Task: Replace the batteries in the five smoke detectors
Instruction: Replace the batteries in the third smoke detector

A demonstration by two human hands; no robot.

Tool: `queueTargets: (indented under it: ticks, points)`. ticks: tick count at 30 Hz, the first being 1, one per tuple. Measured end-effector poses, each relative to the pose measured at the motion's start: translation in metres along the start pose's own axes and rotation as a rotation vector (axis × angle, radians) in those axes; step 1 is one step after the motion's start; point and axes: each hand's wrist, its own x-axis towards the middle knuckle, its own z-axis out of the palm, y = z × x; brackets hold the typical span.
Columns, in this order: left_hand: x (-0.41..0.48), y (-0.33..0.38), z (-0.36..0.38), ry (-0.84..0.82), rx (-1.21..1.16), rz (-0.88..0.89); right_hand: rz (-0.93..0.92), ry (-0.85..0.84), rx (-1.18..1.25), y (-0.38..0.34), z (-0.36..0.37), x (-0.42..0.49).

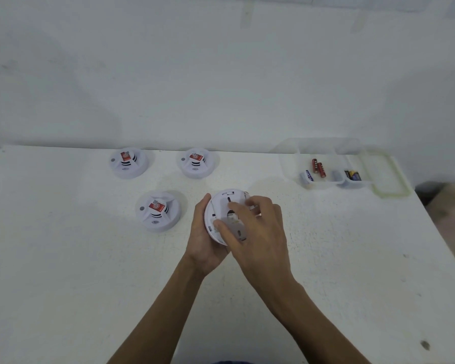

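Head view shows the left hand (205, 243) cupping a smoke detector (225, 206), back side up, above the surface (63, 258). Right hand (258, 232) fingers (234, 206) curl onto its back plate. Hold the rim tight and twist gently, so nothing snaps.

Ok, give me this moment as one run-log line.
left hand: holds smoke detector back-up | right hand: fingers on its back cover | three detectors on table | batteries in clear container
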Motion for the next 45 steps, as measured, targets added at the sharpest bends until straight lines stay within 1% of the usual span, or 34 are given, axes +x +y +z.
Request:
queueTargets:
  ticks: [5,9,14,17,20,27,30,32,36,39,40,42,45]
  points:
    - [-0.001,0.003,0.006,0.015,0.01,0.013,0.005,-0.001,-0.017,0.0,0.003,0.0]
    - [-0.001,0.003,0.009,0.002,-0.01,-0.003,-0.009,0.059,-0.021,0.0,0.003,0.0]
    - [0.0,0.008,0.011,-0.02,-0.026,-0.033,-0.121,0.138,0.042,0.01,0.002,-0.003]
    - [0.0,0.011,0.01,-0.038,-0.022,-0.01,-0.166,0.093,0.105,0.013,0.0,-0.004]
    - [0.0,0.013,0.009,-0.022,-0.01,0.0,-0.171,0.033,0.142,0.014,-0.003,-0.007]
    - [-0.001,0.013,0.015,-0.01,0.009,0.009,-0.163,0.134,0.101,0.012,0.002,-0.008]
    - [-0.002,0.013,0.017,0.014,0.014,0.016,-0.094,0.145,0.11,0.006,0.003,-0.01]
    - [-0.002,0.013,0.018,0.03,0.026,0.024,-0.02,0.118,0.11,-0.001,0.003,-0.009]
    - [-0.005,0.012,0.021,0.046,0.084,0.036,0.103,-0.013,0.098,-0.01,-0.001,-0.002]
    - [-0.008,0.011,0.021,0.073,0.109,0.044,0.128,-0.116,0.23,-0.014,-0.01,0.001]
    - [-0.009,0.011,0.022,0.08,0.125,0.049,0.135,-0.108,0.223,-0.016,-0.012,0.002]
    - [-0.01,0.009,0.025,0.087,0.155,0.06,0.181,-0.084,0.113,-0.02,-0.009,0.005]
    - [-0.012,0.009,0.028,0.068,0.176,0.083,0.213,-0.095,0.064,-0.023,-0.007,0.009]
